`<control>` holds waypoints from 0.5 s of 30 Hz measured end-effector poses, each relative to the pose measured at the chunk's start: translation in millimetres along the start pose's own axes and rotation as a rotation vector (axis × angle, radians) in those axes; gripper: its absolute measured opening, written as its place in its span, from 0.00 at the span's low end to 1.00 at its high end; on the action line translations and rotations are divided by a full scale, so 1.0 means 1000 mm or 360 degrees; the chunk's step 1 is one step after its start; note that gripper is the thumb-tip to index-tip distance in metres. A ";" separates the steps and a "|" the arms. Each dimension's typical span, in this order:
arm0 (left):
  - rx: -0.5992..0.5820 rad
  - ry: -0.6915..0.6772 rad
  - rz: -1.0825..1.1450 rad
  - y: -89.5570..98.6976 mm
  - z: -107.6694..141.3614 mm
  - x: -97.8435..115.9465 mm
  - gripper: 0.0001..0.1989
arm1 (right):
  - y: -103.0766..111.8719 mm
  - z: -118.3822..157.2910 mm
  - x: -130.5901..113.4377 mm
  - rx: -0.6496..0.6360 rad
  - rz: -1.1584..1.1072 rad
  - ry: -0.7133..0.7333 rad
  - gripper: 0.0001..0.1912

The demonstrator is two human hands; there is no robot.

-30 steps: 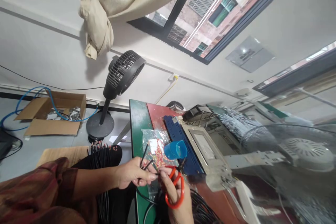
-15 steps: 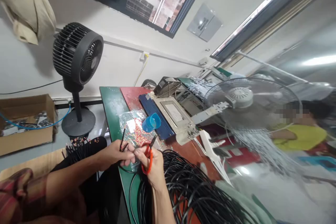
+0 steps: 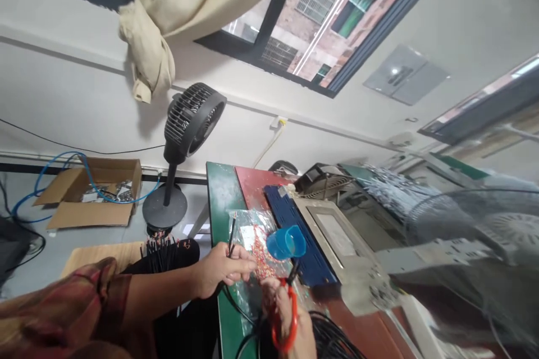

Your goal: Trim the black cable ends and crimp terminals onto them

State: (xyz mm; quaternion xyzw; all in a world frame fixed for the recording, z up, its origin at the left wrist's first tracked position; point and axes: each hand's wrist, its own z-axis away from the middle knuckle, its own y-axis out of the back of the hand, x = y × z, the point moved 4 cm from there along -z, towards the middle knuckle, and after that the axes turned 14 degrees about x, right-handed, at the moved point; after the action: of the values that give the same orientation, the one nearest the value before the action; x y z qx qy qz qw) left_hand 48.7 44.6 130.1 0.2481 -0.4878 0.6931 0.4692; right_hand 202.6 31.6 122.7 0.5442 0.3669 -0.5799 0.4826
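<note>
My left hand (image 3: 223,268) is closed around a black cable (image 3: 232,235), whose end sticks up above my fingers. The cable's lower part runs down over the table edge side toward a coil. In my right hand (image 3: 290,314) is a pair of scissors (image 3: 292,322) with red-orange handles, its dark blades pointing up. That hand is partly blurred and stands a little apart from the left. Beyond both hands lies a clear plastic bag (image 3: 240,224) strewn with small red and orange bits (image 3: 263,252). A blue plastic cup (image 3: 286,242) rests beside the bits.
A bundle of black cables (image 3: 332,336) lies right of my hands. Past the cup stands a blue and beige machine (image 3: 324,230). A black floor fan (image 3: 189,123) and a cardboard box (image 3: 96,196) are at the left. Cut black cables (image 3: 160,255) rest on my lap.
My view has swung left, so things appear farther right and lower. My right hand with the scissors has come away from the left hand, toward me. The left hand keeps the cable.
</note>
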 end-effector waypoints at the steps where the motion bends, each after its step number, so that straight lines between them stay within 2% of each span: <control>1: 0.0029 -0.0011 0.0015 0.002 -0.002 0.003 0.17 | 0.001 -0.001 -0.002 -0.0051 0.0121 0.0094 0.24; 5: 0.0044 -0.0075 -0.0007 0.004 -0.005 0.009 0.18 | -0.003 0.004 -0.011 -0.0241 0.0447 0.0343 0.22; 10: 0.0075 -0.0208 -0.0182 0.003 -0.007 0.010 0.19 | -0.008 0.011 -0.013 -0.0230 0.0654 0.0475 0.23; 15: 0.0078 -0.0426 -0.0523 0.004 -0.010 0.012 0.17 | -0.006 0.009 -0.011 -0.0177 0.0676 0.0512 0.26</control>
State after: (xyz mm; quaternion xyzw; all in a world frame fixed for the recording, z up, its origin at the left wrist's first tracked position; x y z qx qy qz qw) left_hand 41.6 57.7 133.9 0.4254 -0.4819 0.5797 0.5008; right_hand 194.1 26.4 134.2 0.6668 0.3478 -0.3507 0.5581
